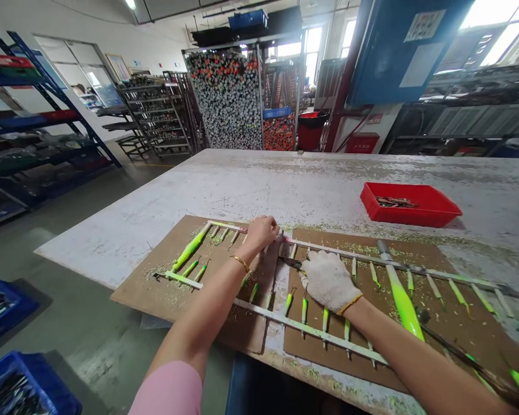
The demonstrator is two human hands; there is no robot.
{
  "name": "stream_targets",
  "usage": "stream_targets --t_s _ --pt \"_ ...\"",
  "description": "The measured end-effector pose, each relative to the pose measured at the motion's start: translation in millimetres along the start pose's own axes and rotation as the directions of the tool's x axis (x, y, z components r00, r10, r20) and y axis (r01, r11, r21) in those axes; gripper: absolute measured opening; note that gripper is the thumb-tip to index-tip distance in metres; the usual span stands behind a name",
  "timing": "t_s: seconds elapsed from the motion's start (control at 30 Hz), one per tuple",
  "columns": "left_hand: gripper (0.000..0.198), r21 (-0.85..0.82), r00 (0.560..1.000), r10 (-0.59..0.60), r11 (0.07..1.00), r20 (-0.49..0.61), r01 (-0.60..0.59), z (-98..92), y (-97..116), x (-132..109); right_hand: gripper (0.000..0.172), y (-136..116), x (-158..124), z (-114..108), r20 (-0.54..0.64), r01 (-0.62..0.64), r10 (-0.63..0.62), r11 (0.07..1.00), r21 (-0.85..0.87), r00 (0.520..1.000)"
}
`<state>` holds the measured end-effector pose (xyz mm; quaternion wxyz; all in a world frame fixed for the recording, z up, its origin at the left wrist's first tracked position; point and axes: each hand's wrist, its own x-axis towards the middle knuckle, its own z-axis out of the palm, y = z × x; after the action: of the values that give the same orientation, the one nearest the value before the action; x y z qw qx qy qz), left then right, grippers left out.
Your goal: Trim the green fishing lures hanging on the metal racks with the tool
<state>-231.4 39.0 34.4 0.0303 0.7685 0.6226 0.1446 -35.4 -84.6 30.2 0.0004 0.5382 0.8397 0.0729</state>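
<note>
My left hand (260,233), with a gold bracelet (241,264) on the wrist, pinches the end of a white ladder-shaped rack (311,328) near its top rail. My right hand (329,281) wears a white knit glove and rests on the rack. A small dark blade (290,263) sticks out from under its fingers and seems held there. Several green-yellow rods (303,310) hang between the rails. A long tapered green-yellow stick (404,305) lies right of my right hand, over two brown boards (358,346) strewn with green shavings.
A red tray (409,204) holding dark metal pieces stands on the white speckled table (199,196). A second rack lies at the far right. Blue crates (26,386) sit on the floor at left, and tall shelves of stacked rods stand behind the table.
</note>
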Motion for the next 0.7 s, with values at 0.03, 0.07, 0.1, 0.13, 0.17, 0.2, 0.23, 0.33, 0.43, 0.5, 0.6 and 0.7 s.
stream_targets --t_s 0.03,0.07,0.1,0.13,0.17,0.2,0.23,0.33,0.43,0.5,0.6,0.7 --pt "0.019 0.003 1.000 -0.002 1.000 0.018 0.002 2.6 3 3 0.032 -1 0 2 -0.008 -0.014 0.014 1.000 0.003 1.000" --pt "0.020 0.007 0.999 -0.007 1.000 0.034 0.007 5.4 5 7 0.032 -1 0 5 -0.015 -0.026 0.026 1.000 0.006 1.000" --pt "0.021 0.014 0.999 -0.012 1.000 0.051 0.011 8.2 8 10 0.033 -2 -1 7 -0.020 -0.036 0.037 0.999 0.011 0.999" --pt "0.023 0.022 0.997 -0.019 1.000 0.070 0.017 11.0 10 13 0.034 -2 -1 9 -0.025 -0.044 0.044 0.999 0.016 0.999" --pt "0.026 0.033 0.995 -0.026 0.999 0.091 0.023 13.5 12 16 0.034 -2 -2 11 -0.027 -0.048 0.048 0.999 0.023 0.998" --pt "0.031 0.045 0.993 -0.032 0.999 0.116 0.027 15.5 13 20 0.033 -2 -2 12 -0.029 -0.050 0.050 0.998 0.028 0.998" --pt "0.036 0.060 0.989 -0.037 0.998 0.144 0.028 17.0 15 23 0.033 -2 -3 13 -0.030 -0.050 0.051 0.998 0.034 0.998" --pt "0.053 0.139 0.972 -0.012 0.990 0.236 -0.021 17.5 18 34 0.032 -2 -3 15 -0.034 -0.049 0.051 0.998 0.048 0.998" --pt "0.065 0.255 0.952 0.051 0.958 0.302 -0.133 12.3 20 45 0.034 -2 -3 16 -0.038 -0.052 0.054 0.997 0.058 0.998" --pt "0.072 0.334 0.941 0.111 0.916 0.320 -0.222 6.6 23 53 0.035 -2 -4 16 -0.042 -0.054 0.057 0.996 0.064 0.998" --pt "0.076 0.414 0.910 0.209 0.838 0.359 -0.356 -5.6 25 65 0.034 -2 -4 16 -0.049 -0.054 0.058 0.996 0.076 0.997" --pt "0.079 0.467 0.883 0.235 0.777 0.407 -0.422 -21.4 23 75 0.029 0 -3 16 -0.052 -0.048 0.053 0.995 0.093 0.997"
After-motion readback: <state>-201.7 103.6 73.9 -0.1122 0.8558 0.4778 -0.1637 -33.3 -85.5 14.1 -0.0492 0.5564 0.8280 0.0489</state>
